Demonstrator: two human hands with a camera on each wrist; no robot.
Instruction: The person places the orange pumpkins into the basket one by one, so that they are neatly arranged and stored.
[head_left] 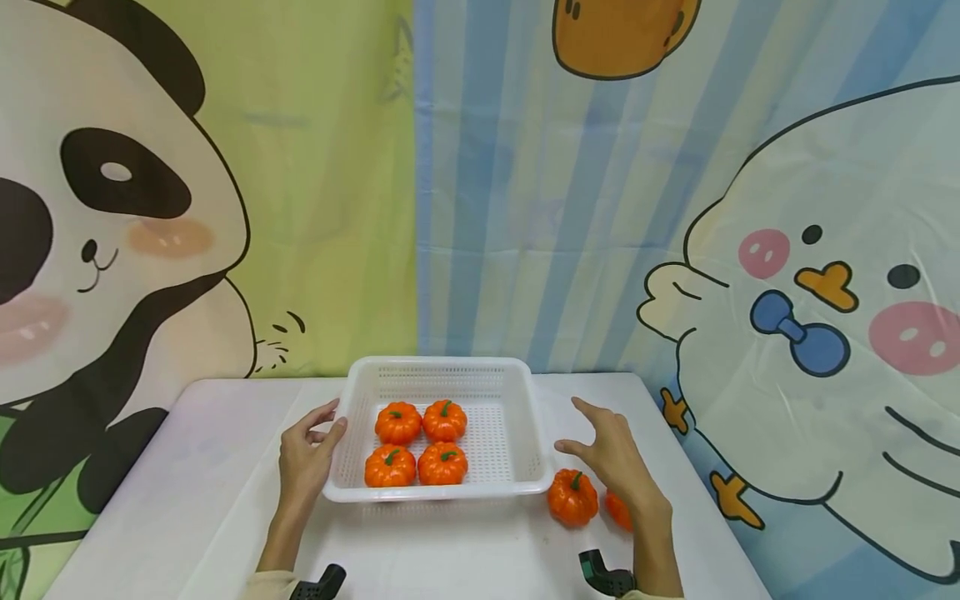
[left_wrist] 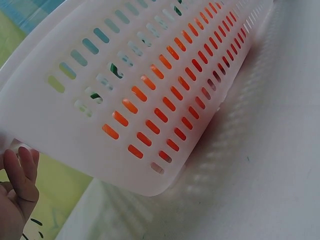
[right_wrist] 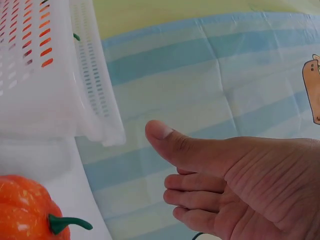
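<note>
A white perforated plastic basket (head_left: 504, 492) stands on the table. Several orange mini pumpkins with green stems lie inside, one of them a front pumpkin (head_left: 442, 463). My left hand (head_left: 306, 454) is at the basket's left side, thumb and fingers parted in a loose curve and their tips right at the rim. The left wrist view shows those fingers (left_wrist: 25, 172) close against the basket's edge. To the right, my right hand (head_left: 617, 454) hangs apart from the basket with thumb and fingers spread, holding nothing. Below it sits another pumpkin (head_left: 572, 498).
A further pumpkin (head_left: 619, 512) is partly hidden behind the right wrist. The table (head_left: 217, 475) has a white cover. Behind it hang a green panda cloth (head_left: 322, 208) and a blue striped cloth (head_left: 517, 208). Black wrist devices show at the lower edge.
</note>
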